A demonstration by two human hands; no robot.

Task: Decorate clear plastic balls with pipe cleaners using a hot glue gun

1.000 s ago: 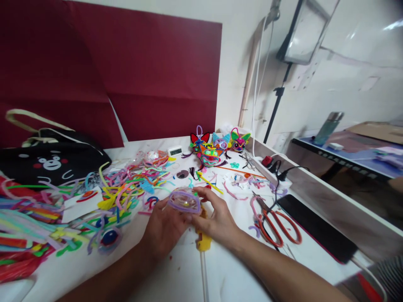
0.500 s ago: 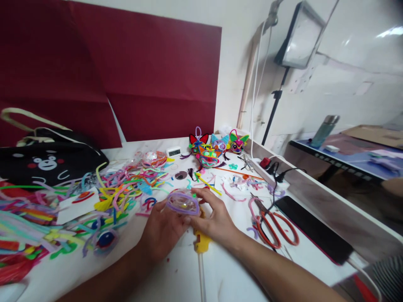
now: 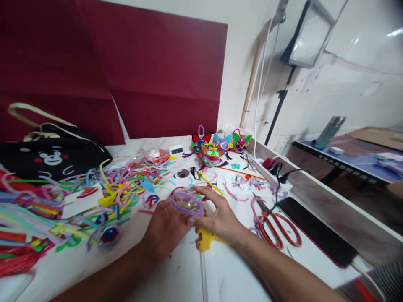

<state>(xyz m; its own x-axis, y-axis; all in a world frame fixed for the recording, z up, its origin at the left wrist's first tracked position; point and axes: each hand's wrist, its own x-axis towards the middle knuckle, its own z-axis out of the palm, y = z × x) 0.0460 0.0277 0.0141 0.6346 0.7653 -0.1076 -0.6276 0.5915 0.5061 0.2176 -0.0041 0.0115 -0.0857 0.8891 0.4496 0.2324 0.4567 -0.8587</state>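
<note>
Between both hands is a clear plastic piece edged with purple pipe cleaner (image 3: 188, 204), lifted above the white table. My left hand (image 3: 166, 226) supports it from the left, fingers curled round its near side. With thumb and fingers, my right hand (image 3: 217, 214) grips its right edge. Behind and below the right hand lies a yellow glue gun (image 3: 205, 240), partly hidden, a clear glue stick reaching toward me from it. Left of my left hand rests another clear round piece with a blue and red centre (image 3: 109, 235).
Many pipe cleaners (image 3: 37, 222) cover the left side beside a black bag (image 3: 53, 161). Several finished animal faces (image 3: 211, 155) stand at the back. On the right are orange-handled scissors (image 3: 277, 226), a black phone (image 3: 317, 230) and a power strip (image 3: 273, 172).
The view has shifted slightly, so the scene sits a little further right. Both hands still hold the purple-edged piece, with hardly any change in their grip.
</note>
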